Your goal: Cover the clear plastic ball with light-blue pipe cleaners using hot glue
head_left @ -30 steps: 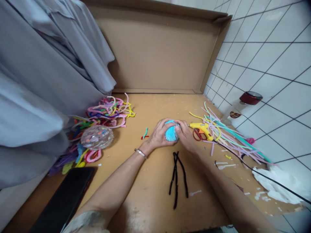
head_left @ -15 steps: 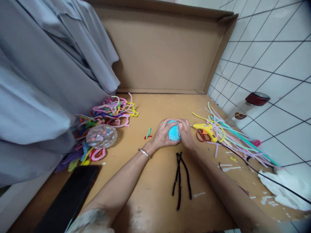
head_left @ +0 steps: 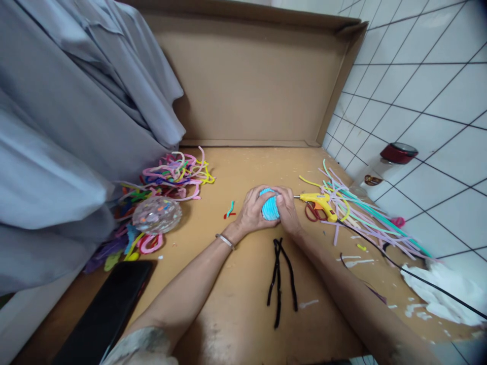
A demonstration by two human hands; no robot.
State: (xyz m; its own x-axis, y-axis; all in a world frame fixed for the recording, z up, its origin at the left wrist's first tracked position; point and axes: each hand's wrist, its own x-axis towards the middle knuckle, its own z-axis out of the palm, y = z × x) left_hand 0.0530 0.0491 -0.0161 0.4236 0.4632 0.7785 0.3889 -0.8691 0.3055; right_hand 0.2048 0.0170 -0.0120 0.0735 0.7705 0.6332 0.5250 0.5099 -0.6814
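A round blue ball with ridges like wound pipe cleaners (head_left: 270, 207) is held between both hands over the middle of the table. My left hand (head_left: 251, 209) wraps its left side, thumb across the near face. On the other side my right hand (head_left: 288, 208) presses with its thumb near the ball's right edge; its other fingers are partly hidden behind. Below the hands lie black pipe cleaners (head_left: 278, 281), crossing at the top. To the left are short teal (head_left: 230, 207) and red pieces.
A yellow glue gun (head_left: 317, 200) with red-handled scissors (head_left: 312, 212) lies right, beside loose pipe cleaners (head_left: 365, 218) and a red-lidded jar (head_left: 395, 154). Left are tangled pipe cleaners (head_left: 182, 175), a clear container (head_left: 157, 215) and a black phone (head_left: 110, 309). Cardboard (head_left: 247, 81) stands behind.
The whole view has shifted slightly, so things appear a little further left. Both hands keep their hold on the blue ball, with hardly any other change.
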